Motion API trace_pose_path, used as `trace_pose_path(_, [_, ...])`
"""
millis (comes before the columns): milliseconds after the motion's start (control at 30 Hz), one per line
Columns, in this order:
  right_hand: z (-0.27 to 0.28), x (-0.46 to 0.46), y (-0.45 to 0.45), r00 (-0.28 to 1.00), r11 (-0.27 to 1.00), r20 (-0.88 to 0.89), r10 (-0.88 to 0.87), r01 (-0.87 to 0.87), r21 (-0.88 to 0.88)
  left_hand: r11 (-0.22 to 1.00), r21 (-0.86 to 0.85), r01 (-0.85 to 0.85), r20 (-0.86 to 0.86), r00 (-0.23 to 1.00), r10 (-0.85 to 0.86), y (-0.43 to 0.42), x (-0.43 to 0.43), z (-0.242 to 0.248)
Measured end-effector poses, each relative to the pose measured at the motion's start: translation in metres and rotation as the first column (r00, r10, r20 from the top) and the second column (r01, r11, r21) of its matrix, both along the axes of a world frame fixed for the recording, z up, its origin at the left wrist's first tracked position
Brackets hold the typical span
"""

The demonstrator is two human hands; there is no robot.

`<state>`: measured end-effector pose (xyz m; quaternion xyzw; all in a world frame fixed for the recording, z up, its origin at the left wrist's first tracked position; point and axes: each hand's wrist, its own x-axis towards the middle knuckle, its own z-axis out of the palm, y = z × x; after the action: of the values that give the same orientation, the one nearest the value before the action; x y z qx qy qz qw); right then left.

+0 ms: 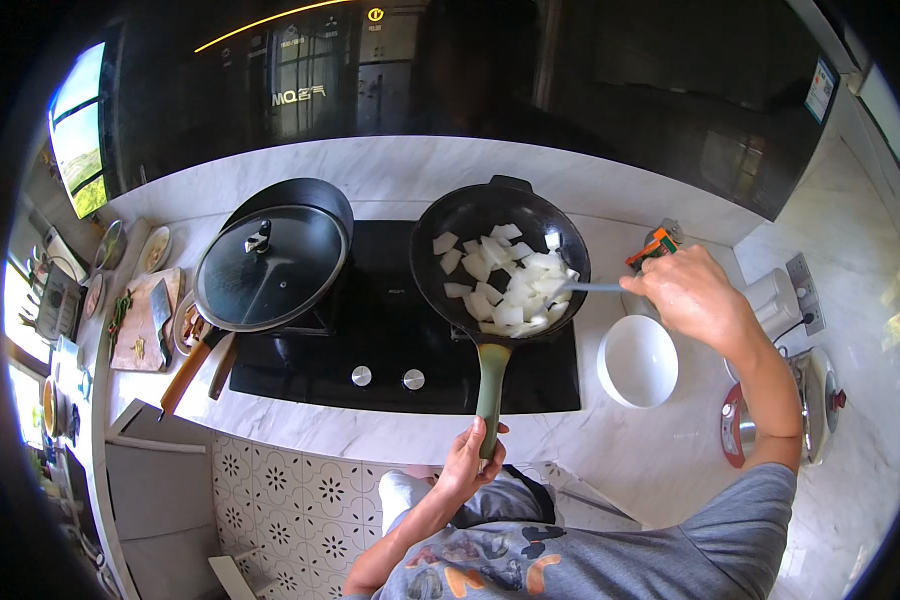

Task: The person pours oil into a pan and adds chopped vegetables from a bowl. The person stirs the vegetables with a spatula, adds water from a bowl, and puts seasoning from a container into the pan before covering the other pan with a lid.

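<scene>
My left hand grips the green handle of a black frying pan on the right side of the hob. White chunks of a cut vegetable lie in the pan, heaped towards its right side. My right hand is closed around the grey handle of a spatula, whose blade end is among the chunks and partly hidden by them. Just below that hand, a white bowl sits on the counter with nothing visible inside.
A second pan under a glass lid occupies the left of the black hob. Further left, a cleaver rests on a wooden cutting board. An electric cooker stands at right. The dark range hood spans the back.
</scene>
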<state>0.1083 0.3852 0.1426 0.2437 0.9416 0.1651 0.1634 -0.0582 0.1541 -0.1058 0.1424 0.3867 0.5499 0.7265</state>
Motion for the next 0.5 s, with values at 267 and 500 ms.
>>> trace_pose_path(267, [-0.077,-0.022,0.041,0.944,0.997,-0.323,-0.064,0.073,0.016,0.999,0.002,0.053,0.027,0.998,-0.053,0.039,-0.005,0.005])
trace_pose_path(500, [0.000,0.032,-0.007,0.719,0.952,-0.650,-0.246,0.307,-0.021,0.994,0.030,0.101,-0.214,0.972,-0.092,-0.002,-0.027,0.068])
